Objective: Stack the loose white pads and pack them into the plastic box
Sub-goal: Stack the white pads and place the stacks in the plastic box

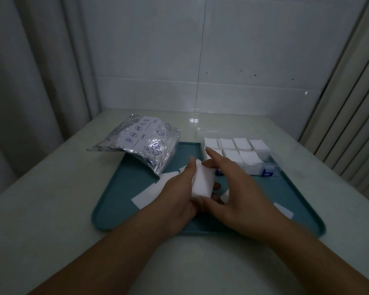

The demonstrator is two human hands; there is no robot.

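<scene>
A thick stack of white pads (202, 180) stands on edge above the teal tray (119, 186), held between both hands. My left hand (177, 194) cups its left side, thumb along the top edge. My right hand (234, 188) wraps its right side and front, with the index finger reaching over the far corner. Loose white pads (146, 193) lie flat on the tray under my left hand, and another pad (283, 210) lies at the right. The clear plastic box (264, 167) at the tray's far right holds several stacks of pads.
A crinkled silver foil bag (141, 143) with blue print rests on the tray's far left corner and the pale table (51, 188). A tiled wall stands behind, a curtain at the left, and ribbed panels at the right.
</scene>
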